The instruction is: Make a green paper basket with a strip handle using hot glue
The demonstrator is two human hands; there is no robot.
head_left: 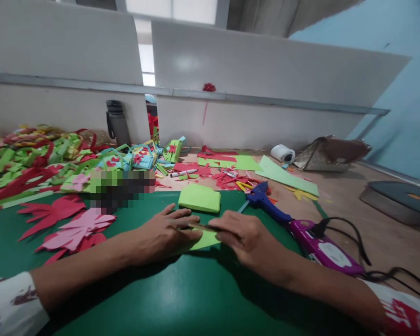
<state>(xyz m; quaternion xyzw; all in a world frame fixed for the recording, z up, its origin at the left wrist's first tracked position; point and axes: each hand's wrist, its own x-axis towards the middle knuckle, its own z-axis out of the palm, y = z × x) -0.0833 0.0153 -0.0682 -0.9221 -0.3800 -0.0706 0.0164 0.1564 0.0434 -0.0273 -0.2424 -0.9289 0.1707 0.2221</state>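
My left hand (168,233) lies over a light green paper piece (205,240) on the green mat, its fingers stretched out and apart. My right hand (245,235) is closed, its fingers pinching a thin, dark, narrow tool (205,227) that lies across the paper toward my left fingertips. Its exact kind is hard to make out. Just beyond both hands sits a stack of folded bright green paper (199,198). Part of the light green piece is hidden under my fingers.
A blue glue gun (266,198) lies right of the stack, beside a purple power strip (325,247) with black cords. Pink and red paper cutouts (79,228) are at left. Paper scraps (227,179), a marker (184,172), a bottle (117,123) and a bag (331,154) stand farther back.
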